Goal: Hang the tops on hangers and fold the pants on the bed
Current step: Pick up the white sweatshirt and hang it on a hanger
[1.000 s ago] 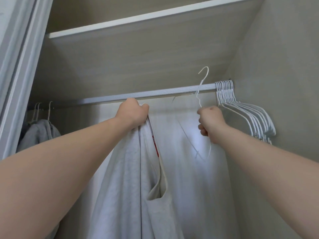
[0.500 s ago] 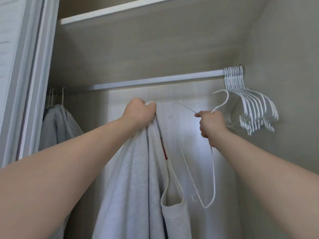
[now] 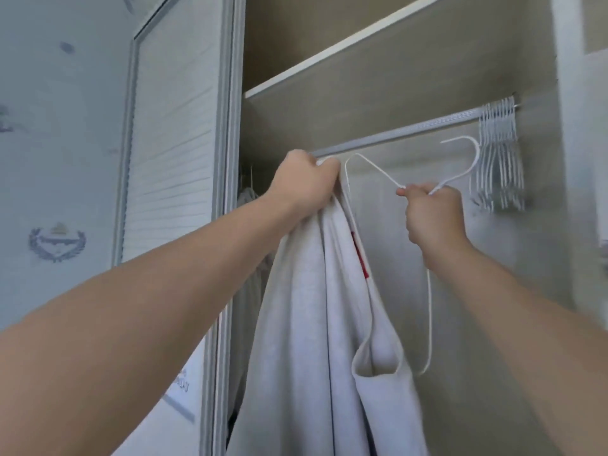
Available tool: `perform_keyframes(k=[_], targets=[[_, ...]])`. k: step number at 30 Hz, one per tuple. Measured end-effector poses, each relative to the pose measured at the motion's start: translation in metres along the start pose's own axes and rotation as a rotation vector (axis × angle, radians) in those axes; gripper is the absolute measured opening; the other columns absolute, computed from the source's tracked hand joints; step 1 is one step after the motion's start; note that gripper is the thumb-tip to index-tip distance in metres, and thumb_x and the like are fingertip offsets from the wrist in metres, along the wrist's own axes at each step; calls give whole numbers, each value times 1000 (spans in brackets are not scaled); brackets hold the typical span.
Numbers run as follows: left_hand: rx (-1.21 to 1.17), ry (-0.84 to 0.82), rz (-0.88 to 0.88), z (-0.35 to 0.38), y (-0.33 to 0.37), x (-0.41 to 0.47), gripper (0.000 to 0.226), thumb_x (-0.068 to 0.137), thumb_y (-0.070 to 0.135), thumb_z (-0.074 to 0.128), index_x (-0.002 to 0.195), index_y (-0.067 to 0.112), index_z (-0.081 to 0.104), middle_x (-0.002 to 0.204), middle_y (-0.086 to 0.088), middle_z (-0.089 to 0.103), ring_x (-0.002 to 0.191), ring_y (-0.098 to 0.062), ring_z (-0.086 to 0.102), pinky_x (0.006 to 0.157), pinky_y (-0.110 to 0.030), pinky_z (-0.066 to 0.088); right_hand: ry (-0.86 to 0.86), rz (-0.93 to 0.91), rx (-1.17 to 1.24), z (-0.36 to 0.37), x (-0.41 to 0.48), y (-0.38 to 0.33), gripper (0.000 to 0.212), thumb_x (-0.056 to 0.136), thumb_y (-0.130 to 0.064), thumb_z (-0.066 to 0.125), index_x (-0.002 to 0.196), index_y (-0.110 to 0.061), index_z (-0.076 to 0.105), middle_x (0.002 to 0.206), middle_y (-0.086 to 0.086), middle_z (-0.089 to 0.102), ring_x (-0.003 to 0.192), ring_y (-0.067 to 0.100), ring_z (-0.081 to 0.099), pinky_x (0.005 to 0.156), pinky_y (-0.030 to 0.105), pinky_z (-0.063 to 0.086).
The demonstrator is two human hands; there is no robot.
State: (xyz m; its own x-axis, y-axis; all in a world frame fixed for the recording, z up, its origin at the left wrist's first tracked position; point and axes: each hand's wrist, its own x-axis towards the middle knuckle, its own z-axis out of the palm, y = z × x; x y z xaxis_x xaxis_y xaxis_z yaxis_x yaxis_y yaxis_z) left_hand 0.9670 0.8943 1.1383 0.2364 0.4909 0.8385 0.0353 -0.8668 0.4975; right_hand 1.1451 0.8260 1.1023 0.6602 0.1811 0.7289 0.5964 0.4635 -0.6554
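Fingers (image 3: 413, 192) tight: left hand (image 3: 304, 184) around grey top (image 3: 306, 324), right hand (image 3: 431, 215) around white hanger (image 3: 375, 167).

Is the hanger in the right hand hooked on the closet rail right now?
No, the right hand holds the white hanger free in the air, its hook hanging below the rail.

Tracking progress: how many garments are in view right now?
2. A grey top hangs from the left hand, mid-wardrobe; a pale garment hangs at the rail's left end, mostly hidden by the door frame. More may hang behind it.
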Motion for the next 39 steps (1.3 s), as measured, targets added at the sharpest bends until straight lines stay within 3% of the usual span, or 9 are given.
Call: perform_keyframes(k=[3, 11, 13, 15, 18, 24, 29, 34, 39], targets=[[30, 14, -75, -27, 20, -49, 42, 91, 24, 49, 56, 19, 27, 35, 12, 20, 28, -9, 16, 29, -15, 10, -95, 27, 82, -18, -43, -17, 24, 93, -18, 53, 76, -24, 68, 39, -17, 44, 50, 13, 40, 51, 27, 28], [224, -22, -251, -95, 59, -168, 40, 90, 21, 48, 56, 21, 27, 39, 14, 24, 32, -7, 21, 34, -14, 17, -353, 132, 270, -51, -151, -60, 24, 92, -24, 52, 79, -25, 73, 47, -10, 34, 41, 11, 28, 42, 19, 23], [375, 15, -215, -115, 65, -199, 38, 90, 20, 47, 57, 20, 30, 45, 11, 32, 41, -9, 30, 39, -22, 27, -412, 142, 332, -56, -177, -69, 26, 91, -25, 51, 78, -26, 74, 46, -12, 34, 39, 9, 27, 39, 15, 22], [575, 59, -122, -135, 69, -233, 33, 92, 22, 46, 60, 18, 40, 62, 7, 45, 65, -16, 48, 55, -32, 39, -469, 169, 388, -59, -203, -75, 26, 89, -29, 52, 79, -29, 75, 47, -13, 34, 39, 8, 27, 39, 16, 22], [713, 94, -77, -165, 79, -284, 22, 94, 24, 45, 75, 21, 56, 79, 5, 49, 88, -14, 48, 67, -33, 40, -556, 178, 445, -65, -249, -79, 24, 89, -33, 52, 88, -33, 76, 49, -12, 33, 42, 10, 28, 42, 20, 23], [766, 125, -470, -229, 83, -381, 28, 89, 1, 39, 83, 6, 66, 69, -3, 63, 61, -22, 50, 52, -31, 36, -722, 187, 575, -89, -375, -77, 27, 90, -43, 53, 100, -31, 74, 51, -6, 31, 46, 13, 26, 44, 24, 21], [651, 309, -851, -268, 68, -488, 25, 92, 2, 40, 81, -13, 58, 60, -8, 42, 53, -15, 34, 50, -24, 28, -977, 375, 681, -138, -481, -71, 50, 90, -64, 59, 110, -20, 73, 49, -10, 31, 43, 13, 24, 44, 18, 21], [576, 476, -1099, -287, 55, -578, 28, 90, 7, 47, 80, 5, 73, 64, -4, 56, 61, -17, 43, 60, -31, 37, -1145, 540, 627, -195, -566, -52, 60, 87, -68, 61, 113, -15, 73, 49, -8, 30, 42, 13, 24, 48, 15, 23], [616, 432, -1231, -289, 55, -645, 24, 86, 6, 49, 64, -2, 55, 51, 5, 38, 49, -11, 27, 51, -24, 27, -1252, 674, 565, -236, -618, -42, 56, 90, -65, 59, 108, -13, 73, 50, -10, 31, 42, 12, 25, 48, 16, 22]])
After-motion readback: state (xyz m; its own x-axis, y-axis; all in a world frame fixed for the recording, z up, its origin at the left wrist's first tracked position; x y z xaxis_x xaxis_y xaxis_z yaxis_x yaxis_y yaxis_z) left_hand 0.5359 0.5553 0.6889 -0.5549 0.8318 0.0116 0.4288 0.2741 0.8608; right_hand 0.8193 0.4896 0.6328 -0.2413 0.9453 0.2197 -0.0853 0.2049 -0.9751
